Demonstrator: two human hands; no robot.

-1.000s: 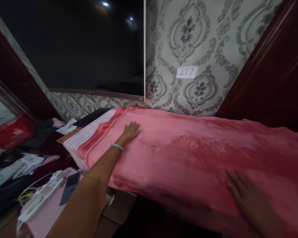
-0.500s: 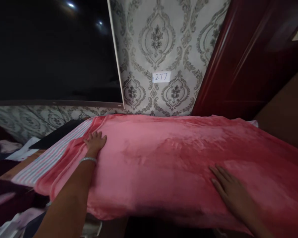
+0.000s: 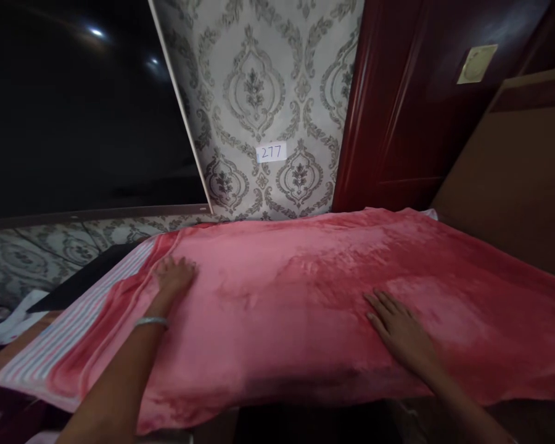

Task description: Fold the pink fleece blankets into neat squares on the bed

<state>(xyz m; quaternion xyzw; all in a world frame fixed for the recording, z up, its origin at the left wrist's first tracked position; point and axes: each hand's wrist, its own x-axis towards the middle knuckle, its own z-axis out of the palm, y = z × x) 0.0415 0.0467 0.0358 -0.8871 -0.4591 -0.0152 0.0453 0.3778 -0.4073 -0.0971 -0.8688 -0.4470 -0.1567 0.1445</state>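
A pink and red plush blanket (image 3: 268,320) lies spread over a raised surface in front of me. My left hand (image 3: 174,277) rests on its left part with the fingers spread, a bracelet (image 3: 152,321) around the wrist. Toward the right, my right hand (image 3: 400,327) lies flat on the blanket, fingers stretched out. Neither hand grips anything. Under the blanket's left edge, a striped cloth (image 3: 81,320) in white, pink and grey sticks out.
A large dark television screen (image 3: 74,117) hangs at the left, near patterned wallpaper (image 3: 254,86) bearing a paper label (image 3: 271,152) reading 277. At the right are a dark red door panel (image 3: 393,105) and a brown board (image 3: 518,172). Other cloths (image 3: 13,324) lie at the far left.
The view has turned to the right, showing more of the brown board. Both hands still lie on the blanket; my right hand sits slightly farther forward in view.
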